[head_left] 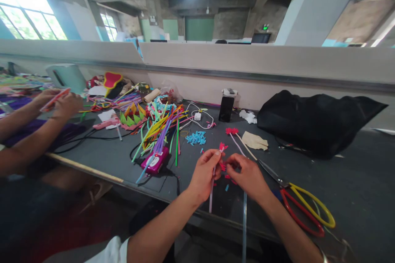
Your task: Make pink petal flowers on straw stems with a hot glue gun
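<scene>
1. Red-petalled stem (211, 197) is upright above the front edge of the bench (354, 181), its pale lower length hanging below the left hand.
2. Of the two hands, the left hand (206, 174) pinches that stem near its top, thumb and fingers pressed together just under the petals.
3. The right hand (247, 172) is curled just beside it, fingertips near small red pieces; whether it grips one I cannot tell.
4. Beyond the hands lie a red flower head (232, 131) on the bench and, to its left, a pile of short blue pieces (196, 137).
5. Scissors (284, 183) with one yellow and one red handle lie near the right forearm.
6. Farther left, long coloured sticks (160, 131) lie partly over a purple box (156, 163).
</scene>
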